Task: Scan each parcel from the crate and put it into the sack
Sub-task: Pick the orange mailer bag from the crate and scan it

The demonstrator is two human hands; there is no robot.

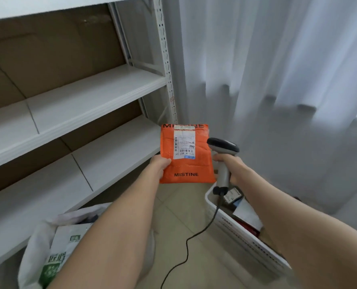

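- Left hand [160,164] pinches the orange parcel [191,163] at its left edge, thumb on the front face and fingers hidden behind.
- Right hand [230,166] is wrapped closed round the handle of the scanner [223,147]; whether a finger is on the trigger cannot be told.
- The parcel is held in the air in front of the person, above the floor, between the sack [37,245] at lower left and the crate [238,234] at lower right. It is in neither.
- Orientation: the parcel stands upright with its face to the camera and its long axis running bottom to top. The lower brand print reads upright. The label [184,142] sits on the upper half, with its print turned sideways.
- The scanner head sits just beside the parcel's right edge and points leftward across it.
- Risk: judged from that angle, the beam may skim the face and miss the barcode, giving no read.
- Risk: the wrinkled wrapping may distort the code.
- Risk: a one-edge pinch could let the flat parcel droop or slip.
- Risk: the cable [194,236] trails past the crate rim onto the floor and could snag during the move to the sack.
- More parcels [246,213] remain in the crate.
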